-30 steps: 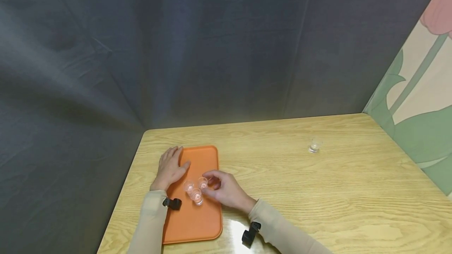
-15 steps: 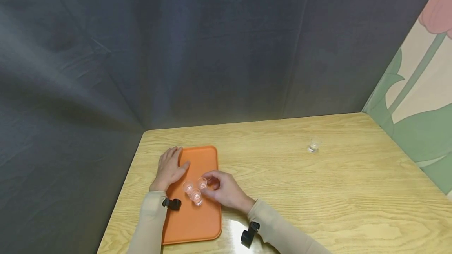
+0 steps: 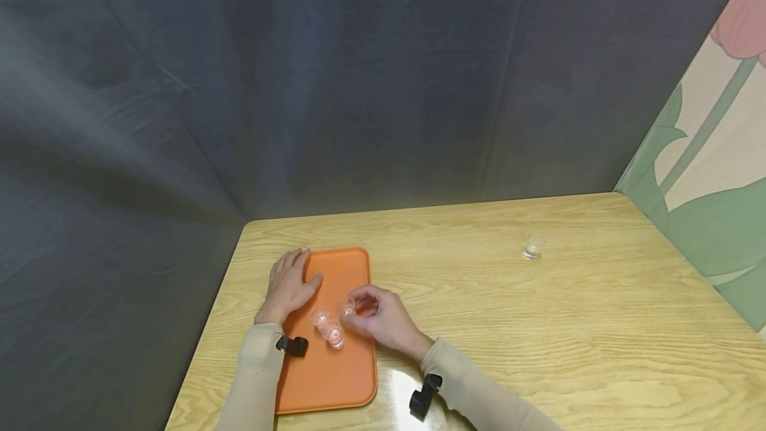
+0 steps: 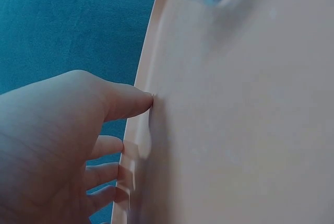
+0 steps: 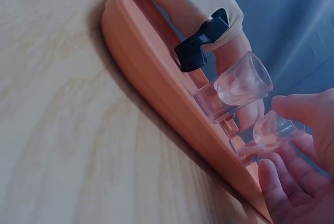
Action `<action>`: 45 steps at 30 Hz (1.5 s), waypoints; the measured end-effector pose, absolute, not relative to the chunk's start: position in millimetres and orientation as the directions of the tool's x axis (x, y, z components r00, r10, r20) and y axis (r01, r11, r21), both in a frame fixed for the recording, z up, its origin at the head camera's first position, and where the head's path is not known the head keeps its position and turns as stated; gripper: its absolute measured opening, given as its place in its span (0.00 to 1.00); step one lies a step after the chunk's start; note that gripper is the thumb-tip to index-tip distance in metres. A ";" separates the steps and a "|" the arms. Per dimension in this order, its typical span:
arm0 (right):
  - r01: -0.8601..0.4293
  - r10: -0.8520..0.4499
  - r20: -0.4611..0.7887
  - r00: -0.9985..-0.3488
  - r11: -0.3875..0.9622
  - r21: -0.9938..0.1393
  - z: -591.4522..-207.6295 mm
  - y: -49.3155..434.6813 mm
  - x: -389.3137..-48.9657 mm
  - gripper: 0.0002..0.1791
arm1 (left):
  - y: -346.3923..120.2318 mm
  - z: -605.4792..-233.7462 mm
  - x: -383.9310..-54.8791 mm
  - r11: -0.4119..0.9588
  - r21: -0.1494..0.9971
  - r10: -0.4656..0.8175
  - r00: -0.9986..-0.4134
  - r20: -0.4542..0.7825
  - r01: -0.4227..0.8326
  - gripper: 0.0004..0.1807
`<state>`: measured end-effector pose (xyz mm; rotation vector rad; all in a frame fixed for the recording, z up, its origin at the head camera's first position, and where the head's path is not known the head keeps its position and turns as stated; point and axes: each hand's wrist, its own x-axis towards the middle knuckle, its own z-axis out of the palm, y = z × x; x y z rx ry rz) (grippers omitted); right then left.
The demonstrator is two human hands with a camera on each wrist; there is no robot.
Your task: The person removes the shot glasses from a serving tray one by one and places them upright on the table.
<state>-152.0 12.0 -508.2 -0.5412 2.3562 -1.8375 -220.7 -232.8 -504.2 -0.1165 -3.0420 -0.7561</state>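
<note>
On the orange tray [image 3: 335, 384] stand two clear shot glasses [image 3: 333, 334] close together. Just beyond them my right hand [image 3: 385, 321] pinches a third shot glass [image 3: 347, 308] between thumb and fingers; in the right wrist view this shot glass [image 5: 269, 130] is tilted by the camera angle, beside another glass [image 5: 242, 85]. My left hand [image 3: 290, 288] rests on the tray's left edge with its fingers extended. In the left wrist view its thumb [image 4: 130, 100] touches the inside of the tray rim [image 4: 143, 78] and its fingertips meet the outer side.
Another clear shot glass [image 3: 532, 247] stands apart on the wooden table [image 3: 509, 324], toward the back right. A dark curtain [image 3: 383, 85] hangs behind the table and on the left. A wall with a flower pattern [image 3: 718, 185] borders the right side.
My right hand's fingers have drawn in on the far shot glass and shifted it slightly away from the other two. My left hand has stayed in place.
</note>
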 end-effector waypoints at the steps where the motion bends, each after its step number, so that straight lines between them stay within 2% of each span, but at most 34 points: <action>1: -0.211 -0.335 0.137 -0.932 0.198 -0.957 -508.4 11.9 -152.3 0.17 | -232.8 -504.2 -220.8 0.882 0.466 0.072 -0.997 0.021 0.073 0.40; 11: -0.163 -0.291 0.114 -0.950 0.149 -0.975 -508.0 13.2 -154.1 0.16 | -234.1 -505.3 -221.2 0.882 0.465 0.070 -0.997 0.014 0.069 0.40; 18: -0.169 -0.256 0.124 -0.959 0.163 -0.972 -509.1 16.4 -156.3 0.15 | -234.9 -504.6 -220.8 0.881 0.467 0.068 -0.998 0.017 0.068 0.40; 25: -0.146 -0.236 0.112 -0.965 0.133 -0.980 -511.0 21.2 -157.6 0.20 | -235.5 -504.8 -220.1 0.880 0.469 0.071 -0.997 0.020 0.072 0.40; 45: -0.098 -0.160 0.084 -0.984 0.082 -0.992 -510.8 40.8 -163.1 0.19 | -234.5 -504.1 -220.2 0.876 0.475 0.079 -0.996 0.029 0.083 0.40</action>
